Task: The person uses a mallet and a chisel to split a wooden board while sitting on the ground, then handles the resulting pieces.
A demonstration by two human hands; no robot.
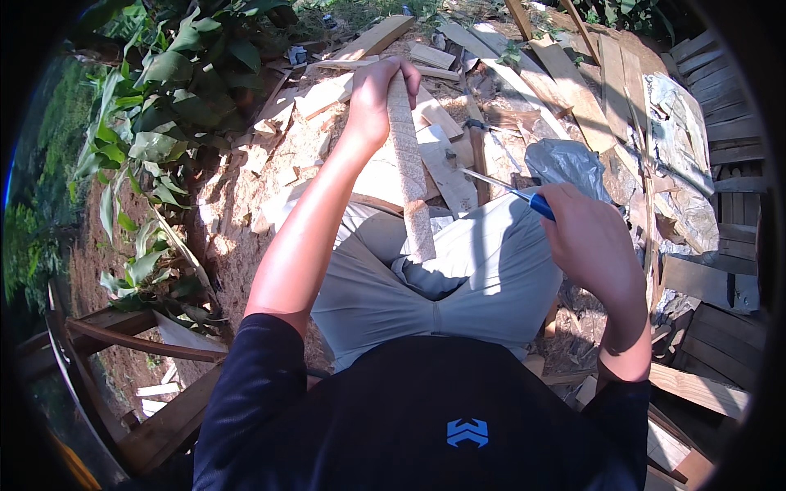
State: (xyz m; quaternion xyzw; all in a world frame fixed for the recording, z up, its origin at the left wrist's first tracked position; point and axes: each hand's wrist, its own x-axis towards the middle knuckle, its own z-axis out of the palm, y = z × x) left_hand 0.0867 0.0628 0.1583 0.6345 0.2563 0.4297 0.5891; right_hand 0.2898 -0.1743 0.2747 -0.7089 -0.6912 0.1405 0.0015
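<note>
My left hand (378, 98) is closed round the far end of a long, rough strip of wood (407, 164). The strip slants down toward my lap, and its near end sits between my thighs, over the grey trousers (360, 270). To the right, my right hand (594, 237) grips a screwdriver (540, 204) by its blue handle. The thin metal shaft points left toward the wood, with a gap between its tip and the strip. The exact shape of the tip is too small to make out.
Offcuts and wood shavings (246, 204) cover the ground ahead. A grey plastic bag (565, 168) lies beyond my right knee, near long planks (573, 90). Leafy plants (164, 139) stand at the left, a wooden frame (155, 417) at the lower left, and stacked boards (737, 213) at the right.
</note>
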